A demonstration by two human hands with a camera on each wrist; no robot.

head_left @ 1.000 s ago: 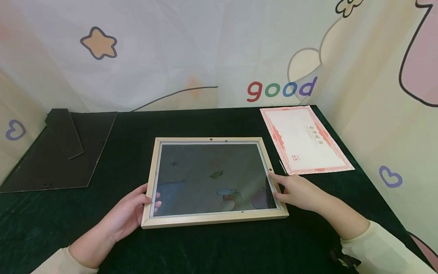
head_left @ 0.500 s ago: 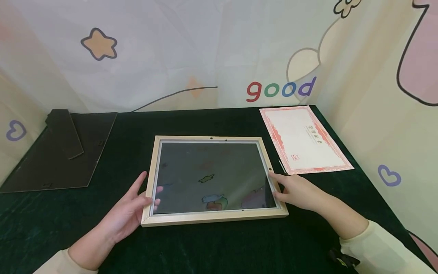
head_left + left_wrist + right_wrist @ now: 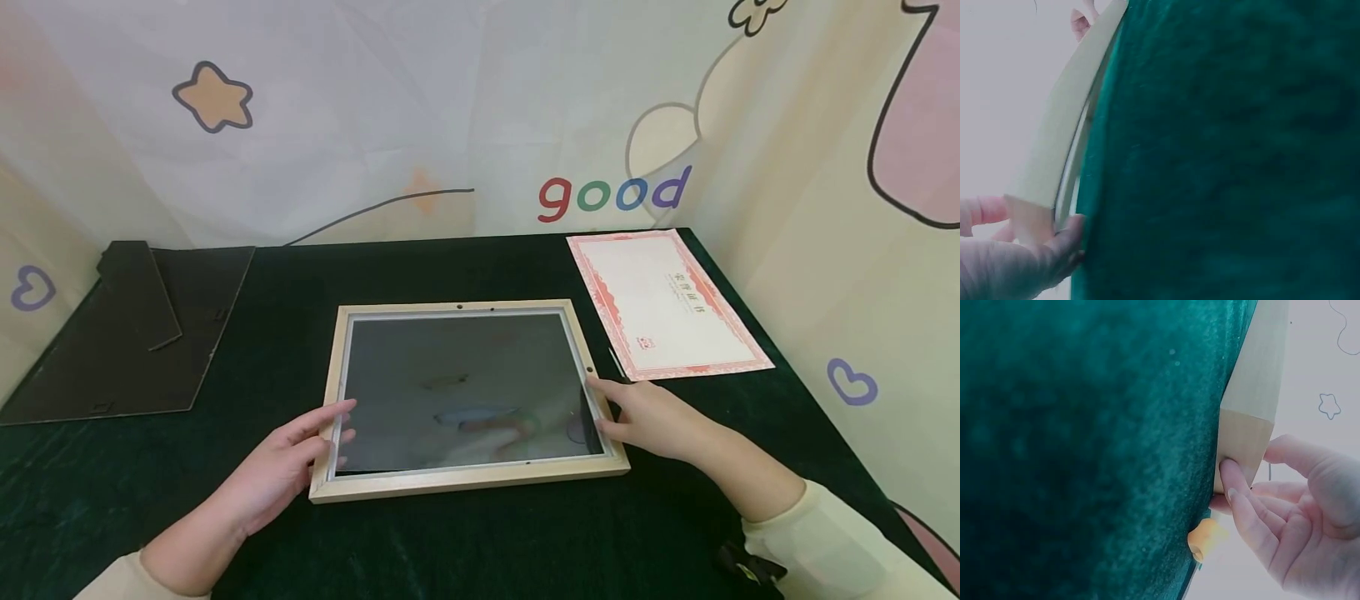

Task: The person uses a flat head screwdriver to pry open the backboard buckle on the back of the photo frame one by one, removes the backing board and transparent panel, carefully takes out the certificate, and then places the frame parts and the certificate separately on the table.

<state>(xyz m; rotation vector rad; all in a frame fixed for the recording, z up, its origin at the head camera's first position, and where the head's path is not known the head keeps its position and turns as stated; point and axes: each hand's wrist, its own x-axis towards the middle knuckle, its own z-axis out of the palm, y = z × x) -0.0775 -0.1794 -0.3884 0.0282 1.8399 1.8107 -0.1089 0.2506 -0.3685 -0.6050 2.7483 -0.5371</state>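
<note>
A pale wooden picture frame (image 3: 468, 485) with a dark, reflective pane (image 3: 465, 358) lies before me, close over the green cloth. My left hand (image 3: 266, 479) grips its left side near the front corner. The left index finger reaches over the rail onto the pane, while other fingertips curl beneath the frame in the left wrist view, where a narrow gap shows under its front rail (image 3: 1063, 119). My right hand (image 3: 660, 421) holds the right side, thumb and index finger on the rail. The right wrist view shows more fingers (image 3: 1244, 506) pressed against the frame's side and lower edge.
A white certificate (image 3: 645, 300) with a pink border lies at the back right. At the back left is a black backing board (image 3: 180, 383) with a fold-out stand leg (image 3: 138, 283). A patterned curtain (image 3: 375, 108) hangs behind the table.
The left index finger first straightened up beside the frame, then came down over the left rail onto the pane. Reflections in the pane shifted. The right hand keeps its hold.
</note>
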